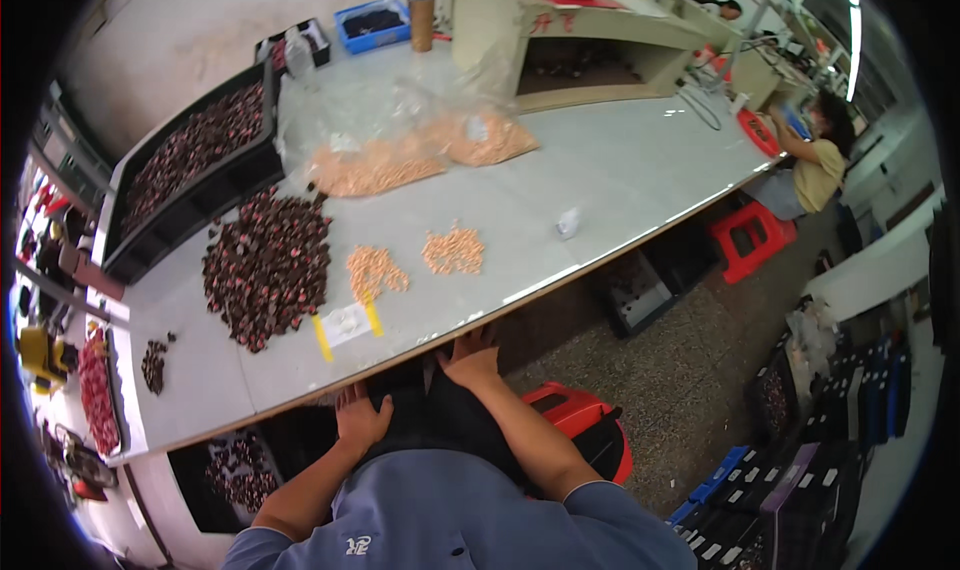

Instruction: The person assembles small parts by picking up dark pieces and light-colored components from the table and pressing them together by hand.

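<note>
Both my hands rest flat on my dark-trousered thighs just below the table's front edge. My left hand (360,417) lies palm down with fingers spread, holding nothing. My right hand (470,358) does the same, its fingertips near the table edge (560,282). On the grey tabletop in front of me lie a large heap of small dark reddish parts (268,262) and two small heaps of pale orange parts (374,268), (453,249). A small white card with yellow strips (346,323) lies near the edge.
Clear plastic bags of pale orange parts (420,150) lie further back. A black tray of dark parts (195,150) sits at the left. A red stool (585,420) is under me, another red stool (750,238) to the right. A person in a yellow top (815,165) sits at the table's far end.
</note>
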Demonstrator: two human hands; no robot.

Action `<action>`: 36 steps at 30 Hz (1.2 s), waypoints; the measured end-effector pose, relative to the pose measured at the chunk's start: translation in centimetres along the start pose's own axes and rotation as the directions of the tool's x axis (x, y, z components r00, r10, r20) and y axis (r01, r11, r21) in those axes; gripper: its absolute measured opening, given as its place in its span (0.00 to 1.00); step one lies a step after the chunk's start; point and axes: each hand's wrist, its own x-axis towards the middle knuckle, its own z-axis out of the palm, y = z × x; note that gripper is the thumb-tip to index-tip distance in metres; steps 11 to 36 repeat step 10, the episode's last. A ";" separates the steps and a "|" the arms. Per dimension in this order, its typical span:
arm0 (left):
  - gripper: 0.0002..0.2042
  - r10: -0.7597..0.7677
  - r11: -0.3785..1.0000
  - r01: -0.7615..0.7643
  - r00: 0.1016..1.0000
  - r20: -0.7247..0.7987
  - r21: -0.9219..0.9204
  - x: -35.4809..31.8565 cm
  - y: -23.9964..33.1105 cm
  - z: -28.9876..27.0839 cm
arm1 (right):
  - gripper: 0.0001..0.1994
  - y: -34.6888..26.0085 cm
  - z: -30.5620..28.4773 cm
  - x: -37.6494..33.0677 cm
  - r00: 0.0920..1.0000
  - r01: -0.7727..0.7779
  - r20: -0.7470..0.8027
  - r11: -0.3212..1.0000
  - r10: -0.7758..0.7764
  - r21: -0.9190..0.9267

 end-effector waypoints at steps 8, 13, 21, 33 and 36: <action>0.52 0.999 0.032 -0.891 0.023 0.026 -0.453 1.7 18.5 -5.5 | 0.41 0.4 0.2 3.1 0.988 -0.152 -0.003 0.983 0.152 -0.104; 0.50 0.988 -0.108 -0.890 -0.147 0.055 -0.443 0.7 21.2 -7.5 | 0.41 -0.3 -0.7 3.4 0.987 -0.161 -0.002 0.981 0.161 -0.108; 0.50 0.988 -0.108 -0.890 -0.147 0.055 -0.443 0.7 21.2 -7.5 | 0.41 -0.3 -0.7 3.4 0.987 -0.161 -0.002 0.981 0.161 -0.108; 0.50 0.988 -0.108 -0.890 -0.147 0.055 -0.443 0.7 21.2 -7.5 | 0.41 -0.3 -0.7 3.4 0.987 -0.161 -0.002 0.981 0.161 -0.108; 0.50 0.988 -0.108 -0.890 -0.147 0.055 -0.443 0.7 21.2 -7.5 | 0.41 -0.3 -0.7 3.4 0.987 -0.161 -0.002 0.981 0.161 -0.108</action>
